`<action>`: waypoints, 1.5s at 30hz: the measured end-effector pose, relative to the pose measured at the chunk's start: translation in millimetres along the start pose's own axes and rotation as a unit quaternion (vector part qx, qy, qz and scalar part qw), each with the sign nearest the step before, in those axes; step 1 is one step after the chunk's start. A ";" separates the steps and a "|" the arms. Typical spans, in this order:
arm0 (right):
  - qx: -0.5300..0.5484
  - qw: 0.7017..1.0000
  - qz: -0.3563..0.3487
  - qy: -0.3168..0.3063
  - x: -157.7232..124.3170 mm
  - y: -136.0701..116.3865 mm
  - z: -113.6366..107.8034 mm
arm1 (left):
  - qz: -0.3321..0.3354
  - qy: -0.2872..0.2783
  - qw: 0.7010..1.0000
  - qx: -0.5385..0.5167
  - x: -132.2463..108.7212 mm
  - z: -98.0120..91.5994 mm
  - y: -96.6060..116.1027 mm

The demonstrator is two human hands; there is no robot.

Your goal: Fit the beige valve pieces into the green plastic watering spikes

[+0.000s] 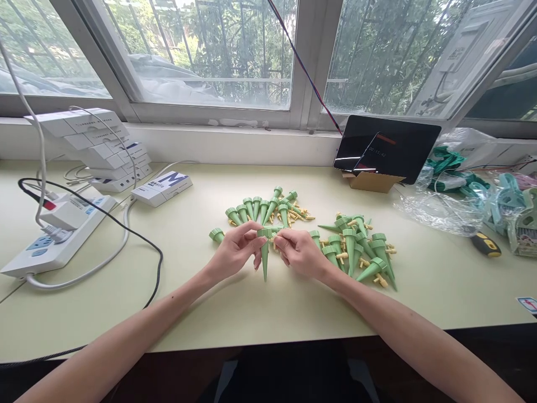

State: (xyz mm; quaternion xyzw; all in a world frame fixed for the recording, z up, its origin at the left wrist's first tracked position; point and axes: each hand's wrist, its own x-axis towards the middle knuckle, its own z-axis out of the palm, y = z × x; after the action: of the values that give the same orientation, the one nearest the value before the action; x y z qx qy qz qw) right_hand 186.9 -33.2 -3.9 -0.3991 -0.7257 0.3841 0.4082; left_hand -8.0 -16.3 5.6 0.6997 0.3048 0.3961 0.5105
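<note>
Between my two hands a green plant watering spike (264, 263) is held, its tip pointing down. My left hand (235, 250) is closed on it near its ribbed cap. My right hand (300, 253) is closed in a pinch at the cap's right side, where a bit of yellow shows; the fingers largely hide it. Just behind my hands lies a group of similar spikes (249, 208) with yellow valves (300, 211) among them. To the right of my right hand is a second heap of spikes (349, 246), several with yellow valves. A lone spike (216, 235) lies beside my left hand.
On the left are a power strip (90, 224) with cables, a stack of white boxes (104, 145) and a single white box (163, 187). A tablet (390, 148) leans on a cardboard stand (373, 182). Plastic bags (440, 207) and a yellow-black tool (485, 244) lie right.
</note>
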 end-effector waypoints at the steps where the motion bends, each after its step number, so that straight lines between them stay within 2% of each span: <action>1: 0.001 1.000 0.000 -0.003 0.2 0.5 -0.2 | 0.001 0.000 1.000 0.003 -0.1 0.0 -0.2; 13: -0.012 1.000 -0.022 0.001 -0.4 -1.6 -2.2 | -0.020 -0.008 0.999 -0.030 -0.5 -0.9 0.9; 21: -0.001 1.000 -0.002 -0.011 -0.7 0.3 -1.3 | -0.004 -0.008 1.000 0.005 -1.1 -0.4 0.9; 31: -0.024 1.000 -0.018 -0.003 -0.8 -1.5 -1.7 | -0.052 -0.031 0.994 -0.093 0.8 -0.2 -0.3; 35: 0.005 1.000 -0.007 -0.013 -0.9 0.9 -0.6 | -0.034 -0.035 0.996 -0.078 0.6 -0.6 -0.3; 41: 0.082 0.994 0.047 -0.058 -0.7 -0.3 -1.8 | -0.012 -0.030 0.999 -0.042 -0.3 -1.7 -1.0; 45: 0.086 0.994 0.042 -0.058 -1.0 -0.8 -1.8 | -0.021 -0.031 0.998 -0.050 -0.1 -1.7 -2.1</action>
State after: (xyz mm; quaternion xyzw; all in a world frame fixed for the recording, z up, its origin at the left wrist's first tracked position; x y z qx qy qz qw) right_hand 188.7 -33.9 -2.8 -0.3694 -0.6949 0.4849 0.3817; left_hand -9.6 -15.0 3.8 0.6787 0.2834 0.3785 0.5619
